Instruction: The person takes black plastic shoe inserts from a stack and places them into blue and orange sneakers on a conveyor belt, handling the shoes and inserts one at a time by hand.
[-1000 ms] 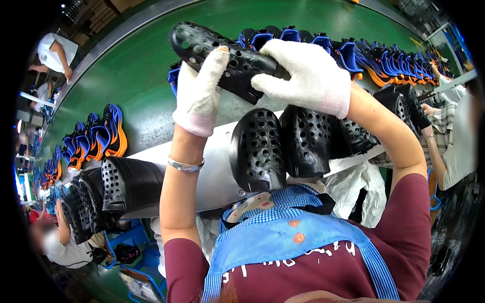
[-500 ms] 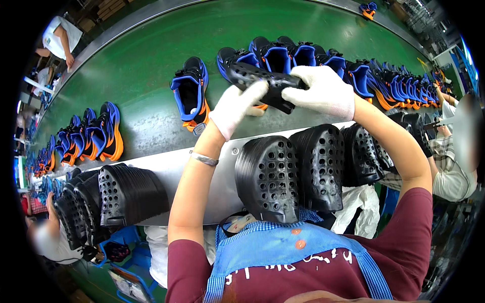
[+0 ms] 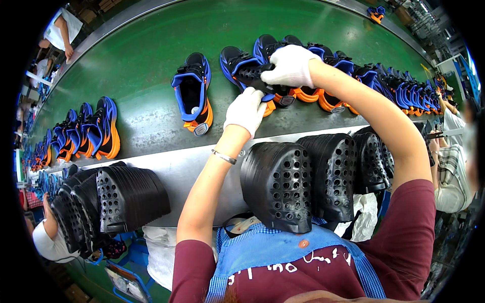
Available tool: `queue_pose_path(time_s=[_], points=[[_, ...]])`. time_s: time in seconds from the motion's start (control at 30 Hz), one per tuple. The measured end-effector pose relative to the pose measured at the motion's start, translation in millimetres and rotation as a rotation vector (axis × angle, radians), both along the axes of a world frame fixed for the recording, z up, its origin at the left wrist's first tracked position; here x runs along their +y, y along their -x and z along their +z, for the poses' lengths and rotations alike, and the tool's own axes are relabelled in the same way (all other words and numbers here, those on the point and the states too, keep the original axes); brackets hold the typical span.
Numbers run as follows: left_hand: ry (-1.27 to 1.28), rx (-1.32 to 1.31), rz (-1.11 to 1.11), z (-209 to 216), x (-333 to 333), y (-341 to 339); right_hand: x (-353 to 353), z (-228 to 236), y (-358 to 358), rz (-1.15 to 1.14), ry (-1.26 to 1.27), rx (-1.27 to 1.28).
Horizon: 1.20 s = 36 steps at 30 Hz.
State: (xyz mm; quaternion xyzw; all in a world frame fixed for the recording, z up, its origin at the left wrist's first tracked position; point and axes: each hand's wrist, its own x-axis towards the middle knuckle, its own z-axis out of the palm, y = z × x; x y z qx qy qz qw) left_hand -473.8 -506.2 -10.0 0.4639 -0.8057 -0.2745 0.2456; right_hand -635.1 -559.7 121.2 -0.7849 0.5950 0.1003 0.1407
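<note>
Long green desk [image 3: 146,70] carries a black-and-blue, orange-soled shoe [image 3: 232,56]; white-gloved left grip [image 3: 245,111] touches its heel, closure unclear; white-gloved right grip [image 3: 293,65] pinches a perforated black plastic insert [image 3: 249,73] at its opening; likely inserting, calling for steady pushing

White knit gloves [image 3: 290,65], silvery left-wrist bracelet [image 3: 224,156], maroon short-sleeved shirt [image 3: 406,227] with white lettering [image 3: 290,267], blue apron [image 3: 275,247] with orange button [image 3: 303,244]
</note>
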Motion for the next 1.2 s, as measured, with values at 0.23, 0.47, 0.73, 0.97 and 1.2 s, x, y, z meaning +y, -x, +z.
queue_pose_path(time_s=[0.23,0.47,0.73,0.97,1.2], points=[[-0.095,-0.094,-0.073,8.2,-10.5,-2.3,1.1,16.6,16.1,-0.303,-0.419,-0.338],[-0.13,-0.024,-0.091,7.1,-13.5,-0.5,-9.3,15.2,-18.8,-0.136,-0.246,0.026],[-0.406,-0.255,-0.066,20.6,-23.0,0.7,-9.0,-50.2,-57.9,0.049,-0.031,0.123],[-0.476,-0.431,-0.213,25.0,-45.5,13.2,-40.8,-104.8,-50.4,0.023,0.088,-0.05],[-0.561,-0.565,-0.333,22.4,-60.3,14.2,-47.4,-99.0,-52.9,-0.002,0.038,-0.116]])
